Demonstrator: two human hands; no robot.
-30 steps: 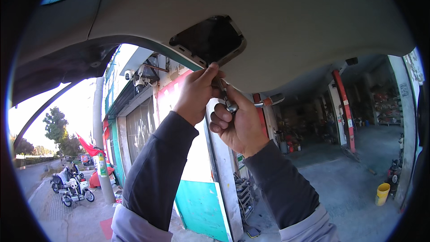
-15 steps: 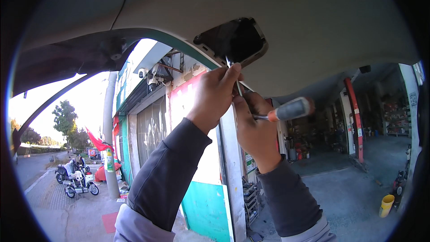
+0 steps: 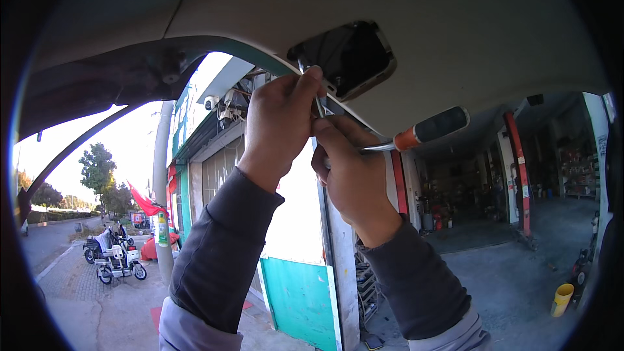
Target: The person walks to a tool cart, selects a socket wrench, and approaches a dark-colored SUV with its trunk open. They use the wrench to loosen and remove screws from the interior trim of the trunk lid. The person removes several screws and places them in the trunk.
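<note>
Overhead, a pale trim panel [image 3: 455,32] has a dark rectangular opening [image 3: 348,55] with metal edges. My left hand [image 3: 279,120], closed, pinches a slim metal rod [image 3: 320,108] between thumb and fingers. The rod's upper end reaches the opening's left corner. Just below, my right hand [image 3: 357,175] is closed around the metal neck of a ratchet wrench [image 3: 432,131], its thumb and fingertips against the rod's lower part. The wrench's orange and black handle sticks out to the right. Its head is mostly hidden in my fingers, so the joint with the rod cannot be seen.
A dark curved strut [image 3: 71,146] slants down at the left. Beyond stand a pole [image 3: 161,182], parked scooters [image 3: 117,257] and a white and green wall [image 3: 302,292]. At right is a workshop with a red post [image 3: 518,169] and a yellow bucket [image 3: 561,300].
Both hands have moved left, bringing the rod's tip from the opening's lower edge to its left corner. The wrench handle has swung up and now points more to the upper right.
</note>
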